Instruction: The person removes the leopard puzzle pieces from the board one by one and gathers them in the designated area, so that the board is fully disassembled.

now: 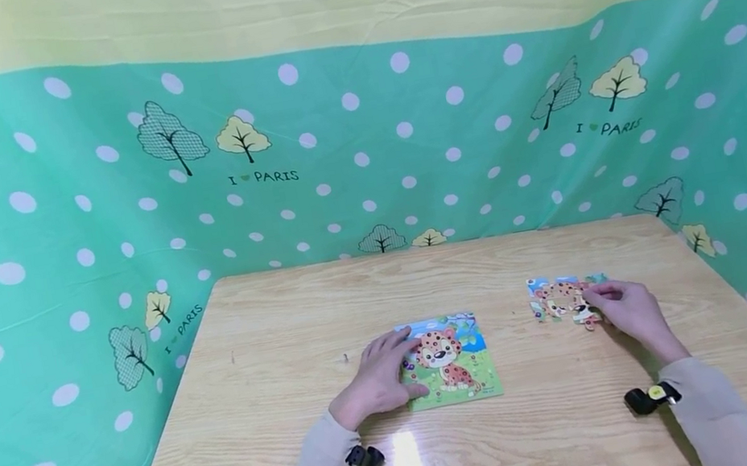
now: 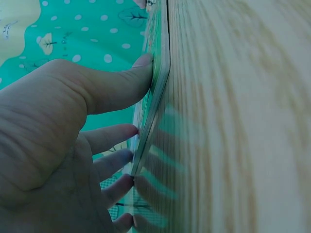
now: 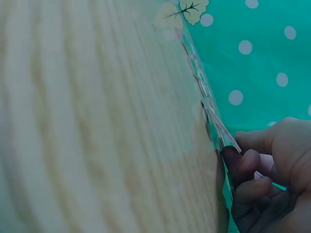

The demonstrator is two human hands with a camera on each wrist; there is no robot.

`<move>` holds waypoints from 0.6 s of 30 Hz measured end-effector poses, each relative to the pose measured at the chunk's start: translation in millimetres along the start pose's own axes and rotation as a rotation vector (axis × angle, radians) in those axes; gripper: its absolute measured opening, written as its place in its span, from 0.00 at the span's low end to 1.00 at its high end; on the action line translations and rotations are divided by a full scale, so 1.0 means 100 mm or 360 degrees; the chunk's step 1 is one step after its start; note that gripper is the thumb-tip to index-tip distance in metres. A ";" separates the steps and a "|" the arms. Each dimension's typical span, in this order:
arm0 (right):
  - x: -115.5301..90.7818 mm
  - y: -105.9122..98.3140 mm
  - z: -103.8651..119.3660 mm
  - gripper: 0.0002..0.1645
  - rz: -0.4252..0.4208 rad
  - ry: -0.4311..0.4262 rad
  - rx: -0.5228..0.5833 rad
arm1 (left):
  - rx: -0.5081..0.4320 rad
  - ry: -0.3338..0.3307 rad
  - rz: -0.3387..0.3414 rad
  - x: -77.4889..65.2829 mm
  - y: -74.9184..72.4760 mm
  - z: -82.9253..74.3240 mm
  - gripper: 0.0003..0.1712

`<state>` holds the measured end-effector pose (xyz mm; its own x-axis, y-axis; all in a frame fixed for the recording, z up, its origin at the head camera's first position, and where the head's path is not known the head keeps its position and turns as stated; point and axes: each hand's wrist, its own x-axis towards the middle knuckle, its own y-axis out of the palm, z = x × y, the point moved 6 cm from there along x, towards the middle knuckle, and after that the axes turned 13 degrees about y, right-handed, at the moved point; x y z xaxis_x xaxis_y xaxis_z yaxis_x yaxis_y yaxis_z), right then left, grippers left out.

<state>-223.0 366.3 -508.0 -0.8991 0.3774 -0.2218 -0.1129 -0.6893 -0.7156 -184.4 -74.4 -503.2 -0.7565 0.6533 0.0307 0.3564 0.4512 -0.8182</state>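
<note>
A square leopard-cub picture board (image 1: 464, 369) lies on the table. My left hand (image 1: 376, 377) rests on its left side, thumb and fingers spread. In the left wrist view the thumb (image 2: 126, 87) lies on the board's face, and the other fingertips touch at its edge. To the right lies a group of jigsaw pieces (image 1: 550, 293) showing the same cub, partly fitted together. At their right side, my right hand (image 1: 634, 312) pinches a thin puzzle piece (image 3: 224, 127) between thumb and forefinger, tilted up from the others. The hand covers some pieces.
Both things lie on a light wood-grain table (image 1: 283, 312). A green polka-dot cloth (image 1: 328, 134) with printed trees hangs behind it and along both sides. A small dark speck (image 1: 345, 358) is on the table left of the board.
</note>
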 end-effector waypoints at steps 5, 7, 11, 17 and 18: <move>-0.02 -0.03 0.04 0.32 -0.0084 -0.0059 -0.0084 | 0.0004 0.0016 -0.0008 0.00 0.00 0.01 0.49; -0.03 -0.04 0.06 0.32 -0.0103 -0.0080 -0.0106 | 0.0005 0.0016 -0.0008 0.00 0.00 0.02 0.49; -0.05 -0.04 0.10 0.31 -0.0122 -0.0108 -0.0111 | 0.0004 0.0012 -0.0012 0.00 -0.01 0.02 0.49; -0.07 -0.04 0.13 0.30 -0.0169 -0.0131 -0.0127 | -0.0001 -0.0005 0.0006 0.01 0.00 0.01 0.49; -0.07 -0.03 0.14 0.29 -0.0172 -0.0133 -0.0126 | 0.0004 -0.0001 0.0005 0.01 0.00 0.01 0.49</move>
<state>-222.1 357.5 -495.2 -0.9160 0.3916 -0.0872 -0.1799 -0.5953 -0.7831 -185.4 -74.6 -503.5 -0.7558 0.6542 0.0277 0.3572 0.4474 -0.8199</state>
